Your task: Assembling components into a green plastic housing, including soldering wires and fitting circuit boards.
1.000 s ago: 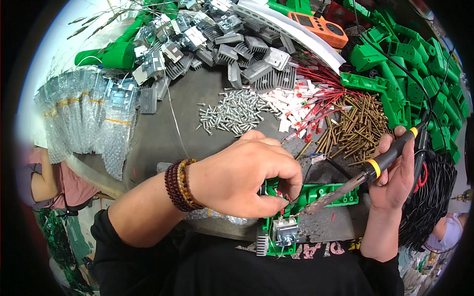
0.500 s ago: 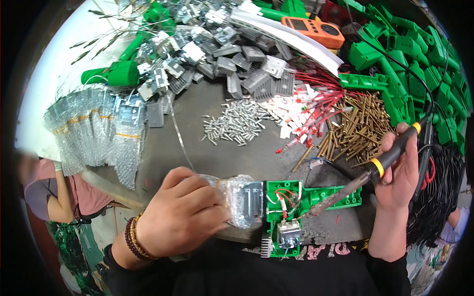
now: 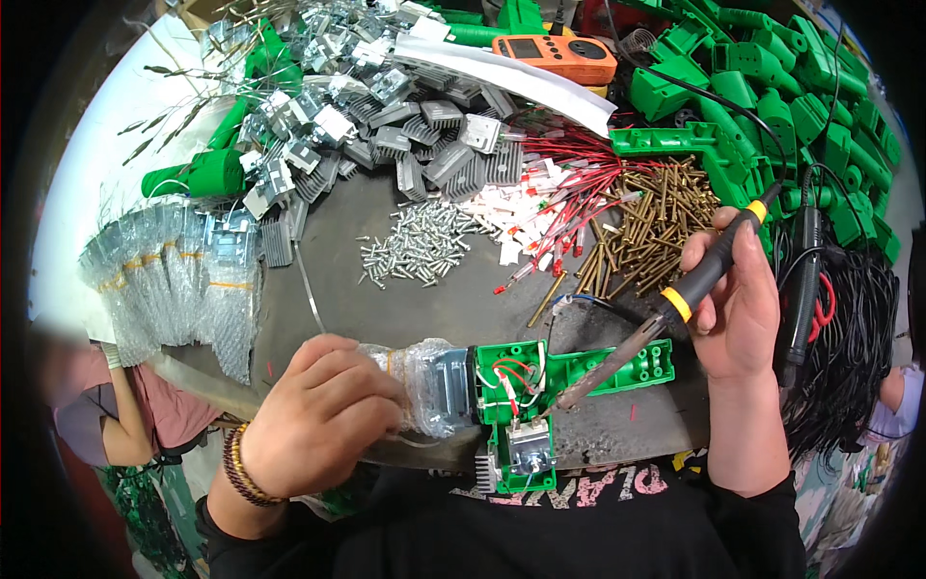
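Observation:
My right hand (image 3: 741, 309) grips a soldering iron (image 3: 716, 265) by its black and yellow handle. The iron's tip slants down to the top edge of a small metal-cased part (image 3: 531, 450) inside an open green plastic housing (image 3: 617, 369). Red and white wires (image 3: 516, 378) lie in that housing, beside the tip. My left hand (image 3: 323, 415) has curled fingers around a thin silvery wire (image 3: 309, 285), which runs up from it; the fingertips are partly hidden. Just beyond its knuckles, a bubble-wrapped metal piece (image 3: 434, 391) meets the housing's left end.
Across the back lie grey heatsinks (image 3: 439, 159), silver screws (image 3: 415, 246), red-wired parts (image 3: 540, 212), long brass screws (image 3: 656, 227) and green housings (image 3: 772, 87). An orange meter (image 3: 555, 58) stands behind. Bubble-wrapped pieces (image 3: 183, 289) sit left; black cables (image 3: 844, 357) hang right. Another person's arm (image 3: 125, 420) shows at left.
The whole view has shifted, so the bench things appear farther left. The iron's tip is a little closer to the metal-cased part. Both hands keep their grips.

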### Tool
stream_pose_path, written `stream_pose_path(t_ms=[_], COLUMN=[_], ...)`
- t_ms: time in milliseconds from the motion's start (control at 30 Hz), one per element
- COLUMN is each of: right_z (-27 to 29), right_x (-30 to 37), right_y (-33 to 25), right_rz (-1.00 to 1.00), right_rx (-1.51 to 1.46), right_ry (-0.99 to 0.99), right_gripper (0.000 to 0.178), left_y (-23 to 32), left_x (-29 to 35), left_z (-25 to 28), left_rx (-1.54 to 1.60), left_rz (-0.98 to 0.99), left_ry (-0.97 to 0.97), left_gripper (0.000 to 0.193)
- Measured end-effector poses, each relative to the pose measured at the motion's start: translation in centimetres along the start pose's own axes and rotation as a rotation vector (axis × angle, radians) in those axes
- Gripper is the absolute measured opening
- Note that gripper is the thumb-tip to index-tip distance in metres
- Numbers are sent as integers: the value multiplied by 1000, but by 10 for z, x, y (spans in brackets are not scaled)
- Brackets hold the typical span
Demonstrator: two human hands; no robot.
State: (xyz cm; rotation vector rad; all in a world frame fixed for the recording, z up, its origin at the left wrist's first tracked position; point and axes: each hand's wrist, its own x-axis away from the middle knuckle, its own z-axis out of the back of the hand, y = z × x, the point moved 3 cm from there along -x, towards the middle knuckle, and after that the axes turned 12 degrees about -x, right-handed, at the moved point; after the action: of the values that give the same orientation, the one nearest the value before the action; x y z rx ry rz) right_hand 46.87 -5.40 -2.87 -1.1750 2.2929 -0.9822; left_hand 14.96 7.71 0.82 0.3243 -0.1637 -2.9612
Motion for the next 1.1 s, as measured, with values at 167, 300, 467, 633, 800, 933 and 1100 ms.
stream_pose_path(t_ms=[167, 300, 467, 633, 800, 933, 1100], right_z=[-1, 2, -1, 2, 2, 1, 0], right_x=[-1, -3, -3, -1, 1, -1, -1], right_y=[2, 3, 3, 5, 5, 4, 6], right_rz=[-27, -28, -39, -41, -53, -52, -55], right_rx=[44, 26, 20, 28, 5, -3, 9], right_ry=[-1, -8, -9, -28, -8, -34, -5], right_gripper=[29, 29, 29, 28, 27, 27, 28], left_y=[-3, 24, 24, 22, 26, 25, 23], left_x=[-1, -32, -57, -58, -59, -59, -59], left_z=[15, 12, -2, -19, -23, -25, -22], left_rx=[383, 519, 393, 377, 398, 413, 414], left_rz=[150, -18, 92, 116, 52, 36, 22], left_ry=[87, 161, 113, 114, 125, 123, 114], left_gripper=[19, 22, 23, 24, 21, 20, 19])
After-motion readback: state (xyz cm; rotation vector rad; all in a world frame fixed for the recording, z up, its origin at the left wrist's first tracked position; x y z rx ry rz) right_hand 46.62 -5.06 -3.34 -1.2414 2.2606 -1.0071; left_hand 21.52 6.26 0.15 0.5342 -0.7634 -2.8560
